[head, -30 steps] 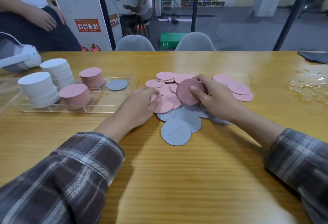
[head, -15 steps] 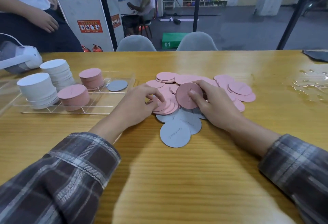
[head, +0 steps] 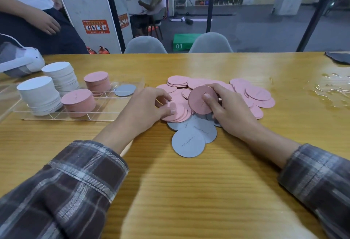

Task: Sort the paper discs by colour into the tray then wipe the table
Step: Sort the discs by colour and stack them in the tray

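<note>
The right hand (head: 227, 113) grips a pink stack (head: 200, 100) over the pile (head: 253, 94) in the middle of the worktop (head: 189, 191). The left hand (head: 147, 109) pinches more pink discs (head: 177, 114). Best line them up, then carry them to the tray (head: 106, 114) by the left edge.

The wooden surface (head: 189, 191) has a yellow, striped grain. At its left stands a clear tray (head: 102, 115), and behind that a white headset (head: 20, 62) sits at the far-left edge. Near the middle, pink discs (head: 253, 94) lie in a loose heap, with grey discs (head: 188, 142) overlapping at its near side. To the right spreads a puddle (head: 333, 89), and a dark cloth (head: 339, 57) lies at the far-right corner.
</note>
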{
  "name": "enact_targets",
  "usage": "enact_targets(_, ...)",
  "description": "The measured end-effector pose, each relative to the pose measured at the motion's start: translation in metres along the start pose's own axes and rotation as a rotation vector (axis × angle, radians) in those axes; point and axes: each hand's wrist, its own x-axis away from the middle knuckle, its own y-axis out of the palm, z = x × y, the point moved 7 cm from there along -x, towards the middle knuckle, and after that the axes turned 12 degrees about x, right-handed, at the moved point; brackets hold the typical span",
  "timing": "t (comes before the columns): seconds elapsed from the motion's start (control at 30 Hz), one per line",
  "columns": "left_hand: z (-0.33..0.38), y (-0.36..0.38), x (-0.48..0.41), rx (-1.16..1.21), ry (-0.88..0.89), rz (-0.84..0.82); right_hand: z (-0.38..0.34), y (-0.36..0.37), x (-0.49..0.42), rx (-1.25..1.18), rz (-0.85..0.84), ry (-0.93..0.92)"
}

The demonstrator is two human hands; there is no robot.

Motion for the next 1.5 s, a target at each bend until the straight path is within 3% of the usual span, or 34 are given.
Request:
enact_targets(0.33,0.013,-0.005,0.001,-0.082,0.089,0.040,-0.002,-0.001,0.000,0.008,-0.003,0.004)
enact_targets(0.53,0.005,-0.006,-0.002,0.399,-0.129,-0.066,-0.004,-0.004,0.001,-0.045,-0.005,0.007)
enact_targets(0.7,0.015,0.009,0.004,0.562,-0.181,-0.039,-0.016,-0.002,0.004,-0.128,-0.048,-0.007)
enact_targets(0.93,0.019,0.016,0.005,0.437,-0.127,0.066,-0.016,0.002,0.005,-0.179,-0.103,0.012)
enact_targets(1.07,0.022,0.017,0.004,0.322,-0.043,0.092,-0.018,0.002,0.005,-0.080,-0.099,-0.051)
enact_targets(1.17,0.024,0.014,0.002,0.258,0.014,0.068,-0.018,0.001,0.004,-0.020,-0.071,-0.088)
enact_targets(1.3,0.007,0.002,-0.001,-0.070,-0.024,-0.018,-0.013,-0.007,0.003,0.040,0.002,-0.050)
enact_targets(1.4,0.000,0.003,0.002,-0.125,-0.068,-0.085,-0.013,-0.004,0.003,0.106,-0.024,-0.057)
enact_targets(1.5,0.005,-0.001,0.001,-0.101,-0.059,-0.030,-0.012,-0.001,0.003,0.119,-0.052,-0.052)
